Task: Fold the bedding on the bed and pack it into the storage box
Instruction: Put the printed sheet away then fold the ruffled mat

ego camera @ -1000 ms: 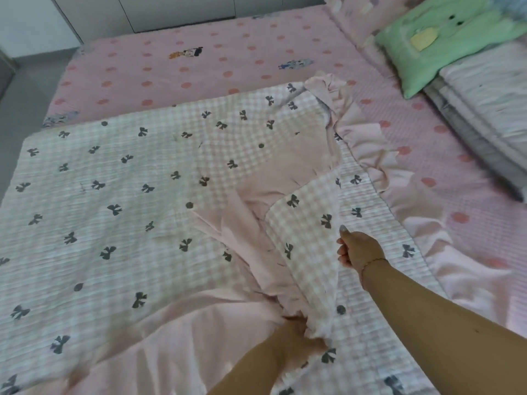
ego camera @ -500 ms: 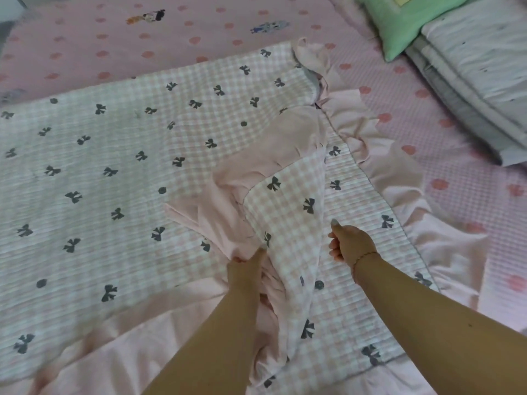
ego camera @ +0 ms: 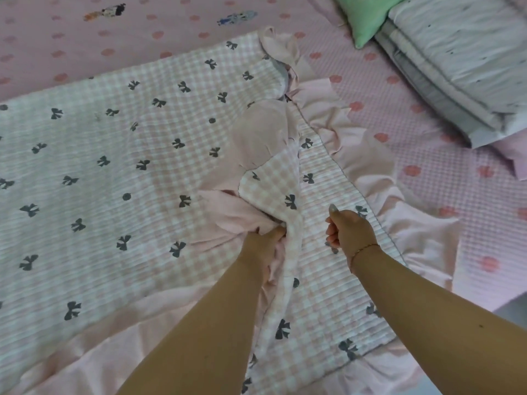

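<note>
Spreading across most of the bed, the quilted pink-and-white gingham blanket (ego camera: 119, 178) printed with dark grey bows has a plain pink ruffled border, and no writing or label can be read on it. The left hand (ego camera: 263, 240) has its fingers curled tight into a bunched fold of that blanket, while the right hand (ego camera: 346, 232) hovers just beside, fingers curled and thumb raised, holding nothing. Underneath lies a pink dotted bedsheet (ego camera: 427, 143), with a green pillow (ego camera: 368, 15) and a folded white-grey quilt (ego camera: 462, 61) at far right.

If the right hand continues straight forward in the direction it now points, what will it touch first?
Probably the raised fold of the gingham quilt just ahead of the right hand. Depth is unclear, so it might pass over the flat quilt beside the fold instead.
</note>
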Motion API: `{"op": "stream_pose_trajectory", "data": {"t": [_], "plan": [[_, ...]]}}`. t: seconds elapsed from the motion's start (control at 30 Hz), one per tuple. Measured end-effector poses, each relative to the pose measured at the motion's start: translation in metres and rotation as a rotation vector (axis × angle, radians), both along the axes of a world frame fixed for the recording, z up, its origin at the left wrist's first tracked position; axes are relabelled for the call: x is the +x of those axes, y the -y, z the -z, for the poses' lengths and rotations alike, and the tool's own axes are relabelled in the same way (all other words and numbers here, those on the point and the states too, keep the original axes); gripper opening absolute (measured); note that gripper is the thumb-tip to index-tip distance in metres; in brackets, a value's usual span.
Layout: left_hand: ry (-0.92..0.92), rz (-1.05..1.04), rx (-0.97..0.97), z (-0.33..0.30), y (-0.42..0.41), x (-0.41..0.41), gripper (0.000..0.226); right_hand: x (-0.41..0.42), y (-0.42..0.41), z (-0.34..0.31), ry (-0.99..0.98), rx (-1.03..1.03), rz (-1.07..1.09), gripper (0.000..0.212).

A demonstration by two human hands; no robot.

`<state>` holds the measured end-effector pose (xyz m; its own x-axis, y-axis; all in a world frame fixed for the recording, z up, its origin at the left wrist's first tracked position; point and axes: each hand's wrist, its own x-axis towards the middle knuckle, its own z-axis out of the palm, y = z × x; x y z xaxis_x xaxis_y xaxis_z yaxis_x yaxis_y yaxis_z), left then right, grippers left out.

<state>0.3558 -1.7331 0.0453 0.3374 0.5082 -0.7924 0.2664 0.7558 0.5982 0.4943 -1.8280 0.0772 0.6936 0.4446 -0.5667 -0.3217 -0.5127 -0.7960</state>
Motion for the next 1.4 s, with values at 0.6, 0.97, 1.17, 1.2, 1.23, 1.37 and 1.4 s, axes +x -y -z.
{"op": "stream_pose_trajectory", "data": {"t": [0.6, 0.97, 1.17, 1.2, 1.23, 1.37, 1.4], "plan": [[-0.135, 0.721, 0.215, 0.004, 0.096, 0.059, 0.049, 0.082, 0.104, 0.006, 0.317, -0.235, 0.086, 0.032], [-0.463, 1.074, 0.581, 0.029, 0.074, -0.013, 0.035, 0.061, 0.047, 0.018, 0.854, -0.252, -1.037, 0.044], [-0.311, 1.237, 0.275, 0.017, 0.072, -0.038, 0.037, 0.069, 0.033, 0.026, 0.768, -0.829, -1.32, 0.052], [-0.282, 1.201, 0.265, 0.015, 0.07, -0.041, 0.033, 0.073, 0.036, 0.025, 0.76, -0.876, -1.346, 0.038], [-0.262, 1.156, 0.272, 0.013, 0.068, -0.044, 0.03, 0.077, 0.038, 0.024, 0.725, -0.886, -1.313, 0.03], [-0.206, 0.68, 0.382, 0.002, 0.054, -0.044, 0.011, 0.106, 0.039, 0.019, 0.729, -0.763, -0.584, 0.037], [-0.227, 0.531, 0.444, 0.001, 0.048, -0.041, 0.01, 0.111, 0.037, 0.016, 0.769, -0.741, -0.408, 0.034]]}}
